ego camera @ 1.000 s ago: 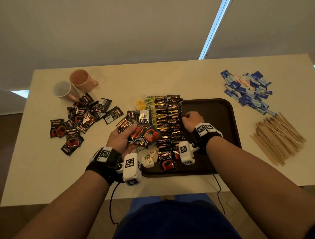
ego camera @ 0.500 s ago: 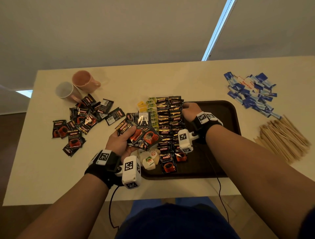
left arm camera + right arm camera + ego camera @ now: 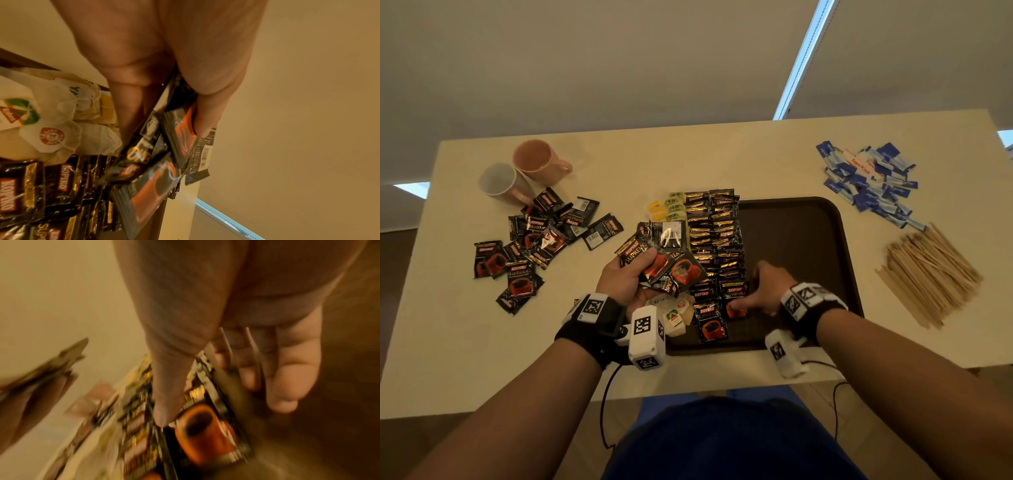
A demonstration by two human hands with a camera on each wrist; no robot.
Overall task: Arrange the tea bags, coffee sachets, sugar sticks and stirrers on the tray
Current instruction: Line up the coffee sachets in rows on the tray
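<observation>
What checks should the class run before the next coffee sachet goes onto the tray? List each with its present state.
1. Left hand holds spare coffee sachets ready to pass: ok.
2. Right hand free to take one: not ok, its thumb presses the front sachet of the right column.
3. Bare room on the brown tray for further columns: ok.
4. Tea bags already on the tray: ok.
5. Sugar sticks and wooden stirrers on the tray: not ok, both lie on the table.
6. Right column straight: cannot tell, the wrist view is blurred.
</observation>
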